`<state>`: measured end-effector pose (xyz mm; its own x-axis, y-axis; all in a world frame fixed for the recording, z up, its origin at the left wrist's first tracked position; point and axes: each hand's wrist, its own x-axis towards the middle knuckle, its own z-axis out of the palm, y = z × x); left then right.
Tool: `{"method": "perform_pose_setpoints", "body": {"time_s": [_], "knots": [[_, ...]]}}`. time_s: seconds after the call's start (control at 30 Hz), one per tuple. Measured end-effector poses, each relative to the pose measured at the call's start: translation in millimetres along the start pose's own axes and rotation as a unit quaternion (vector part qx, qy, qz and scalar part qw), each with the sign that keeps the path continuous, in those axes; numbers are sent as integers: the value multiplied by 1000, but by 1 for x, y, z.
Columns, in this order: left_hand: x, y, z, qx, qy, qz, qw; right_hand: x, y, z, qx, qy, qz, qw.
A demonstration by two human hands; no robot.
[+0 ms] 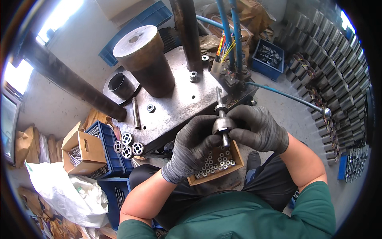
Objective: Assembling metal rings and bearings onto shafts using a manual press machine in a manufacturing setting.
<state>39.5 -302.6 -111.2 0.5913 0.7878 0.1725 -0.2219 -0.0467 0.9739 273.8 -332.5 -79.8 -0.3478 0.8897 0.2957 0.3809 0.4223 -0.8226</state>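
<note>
Stepped metal shaft (222,113), long axis near-to-far, is gripped between closed fingers of left hand (194,137) and right hand (258,129).

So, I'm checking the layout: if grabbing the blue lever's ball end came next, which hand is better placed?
Probably the right hand: the metal ball lies off to that side, while the left hand is farther across. Both hold the metal shaft, though.
</note>
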Motion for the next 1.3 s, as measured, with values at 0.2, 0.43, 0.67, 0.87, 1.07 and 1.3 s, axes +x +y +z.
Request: {"method": "perform_pose_setpoints", "body": {"time_s": [0.2, 0.43, 0.67, 0.87, 1.07, 1.3], "knots": [[-7, -2, -4, 183, 15, 143, 973, -1, -5, -6, -120, -14, -177, 977], [-12, 16, -9, 290, -14, 260, 921, -4, -9, 7, -133, 37, -278, 951], [-17, 28, -4, 376, -22, 339, 862, -4, -14, 9, -196, 12, -319, 927], [-23, 17, -10, 233, -87, 283, 926, -3, -11, 14, -93, 14, -310, 946], [-14, 13, -16, 269, -120, 352, 889, -2, -4, 14, -91, 22, -349, 932], [-12, 17, -14, 283, -35, 391, 875, -2, -13, 5, -198, 17, -394, 897]]}}
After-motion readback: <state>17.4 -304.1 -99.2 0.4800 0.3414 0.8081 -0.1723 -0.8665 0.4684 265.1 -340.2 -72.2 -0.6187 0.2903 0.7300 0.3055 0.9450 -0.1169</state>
